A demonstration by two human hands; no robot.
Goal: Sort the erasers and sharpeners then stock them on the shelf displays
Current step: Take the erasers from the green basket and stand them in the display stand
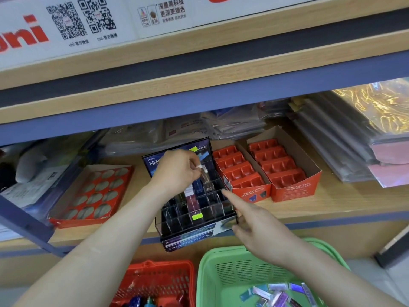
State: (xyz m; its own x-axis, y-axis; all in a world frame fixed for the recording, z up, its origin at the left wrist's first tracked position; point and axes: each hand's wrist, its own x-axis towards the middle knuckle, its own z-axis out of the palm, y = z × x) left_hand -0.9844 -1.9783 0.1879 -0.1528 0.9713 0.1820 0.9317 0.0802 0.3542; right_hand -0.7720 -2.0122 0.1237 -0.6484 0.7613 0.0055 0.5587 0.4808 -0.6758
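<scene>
Eraser [203, 172], head view, is pinched in the fingers [193, 162] of the left hand [177, 171], roughly upright, just above the back slots of the display case [188, 227] on the shelf [332, 200]. Right hand [254, 224]: index stretched to the case's right rim, other fingers curled, grip cannot be told.

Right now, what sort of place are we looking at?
Probably a stationery shop: a clear eraser display on a shelf, red sharpener boxes beside it, a green basket of loose stock below.

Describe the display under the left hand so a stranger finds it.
On the wooden shelf, between a flat red tray with round holes and two red sharpener boxes, stands the eraser display. Only it is clear plastic, gridded into slots.
</scene>
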